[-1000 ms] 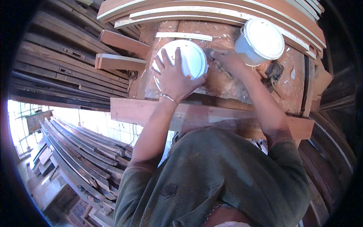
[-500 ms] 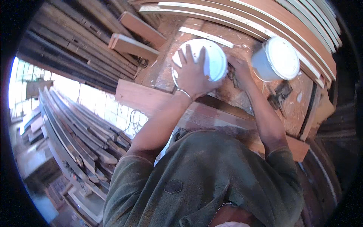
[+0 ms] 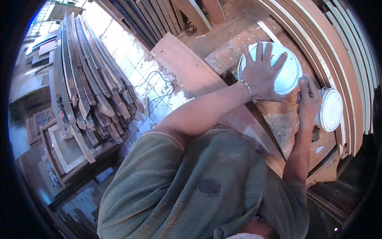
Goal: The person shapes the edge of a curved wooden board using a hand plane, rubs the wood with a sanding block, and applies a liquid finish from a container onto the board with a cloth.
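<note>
A round white lid (image 3: 291, 71) tops a bucket on the dusty wooden workbench (image 3: 278, 115). My left hand (image 3: 260, 77) lies spread over the lid, palm down and fingers apart, with a bracelet at the wrist. At the lid's right rim, my right hand (image 3: 308, 104) has its fingers curled in. A small dark thing shows beside those fingers, but its kind is hidden. Close to the right hand is a second white lidded bucket (image 3: 331, 109), tilted in the view. The body of the first bucket is mostly hidden beneath its lid and my left hand.
Long curved boards (image 3: 350, 71) line the bench's right side. A reddish plank (image 3: 183, 59) runs along its near edge. A narrow pale strip (image 3: 268, 32) lies beyond the lid. Left, a stack of wooden beams (image 3: 85, 75) rises near a cable (image 3: 159, 73) on the tiled floor.
The whole view has swung, so bench and buckets appear farther right and turned. My left hand is still spread on the lid; my right hand remains at its rim, its fingers now pointing more upward.
</note>
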Demonstrator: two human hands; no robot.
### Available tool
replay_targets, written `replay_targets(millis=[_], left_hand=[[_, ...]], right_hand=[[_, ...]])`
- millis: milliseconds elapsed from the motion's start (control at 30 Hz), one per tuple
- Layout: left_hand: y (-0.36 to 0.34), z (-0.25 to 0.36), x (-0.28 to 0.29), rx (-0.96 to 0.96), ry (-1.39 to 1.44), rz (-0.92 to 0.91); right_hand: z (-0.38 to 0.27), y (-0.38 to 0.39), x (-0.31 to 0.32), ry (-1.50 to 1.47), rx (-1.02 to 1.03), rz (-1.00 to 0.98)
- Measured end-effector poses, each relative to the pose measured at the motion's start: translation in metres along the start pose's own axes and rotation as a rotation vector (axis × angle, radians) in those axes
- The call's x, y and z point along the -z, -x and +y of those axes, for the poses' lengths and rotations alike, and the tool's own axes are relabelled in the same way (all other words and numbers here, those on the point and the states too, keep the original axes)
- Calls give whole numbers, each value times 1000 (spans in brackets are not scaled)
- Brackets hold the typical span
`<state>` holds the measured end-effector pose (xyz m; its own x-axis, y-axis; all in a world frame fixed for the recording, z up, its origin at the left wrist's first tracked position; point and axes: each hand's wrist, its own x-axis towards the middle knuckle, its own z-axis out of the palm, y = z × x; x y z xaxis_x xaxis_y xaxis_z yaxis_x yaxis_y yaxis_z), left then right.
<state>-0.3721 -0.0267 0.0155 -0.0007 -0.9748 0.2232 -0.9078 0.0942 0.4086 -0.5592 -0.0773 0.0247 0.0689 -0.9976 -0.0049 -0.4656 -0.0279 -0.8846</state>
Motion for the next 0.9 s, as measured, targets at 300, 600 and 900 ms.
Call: replay_targets(millis=[300,600,900], left_hand=[[6,-2,-8,-109,3,83],[10,-15,-11,-51,256,291],[23,-32,-43,296,687,623]], right_hand=[[63,13,8,-146,-240,5],[-21,-28,-16,111,-65,-220],[-88,12,-31,239,420,-53]])
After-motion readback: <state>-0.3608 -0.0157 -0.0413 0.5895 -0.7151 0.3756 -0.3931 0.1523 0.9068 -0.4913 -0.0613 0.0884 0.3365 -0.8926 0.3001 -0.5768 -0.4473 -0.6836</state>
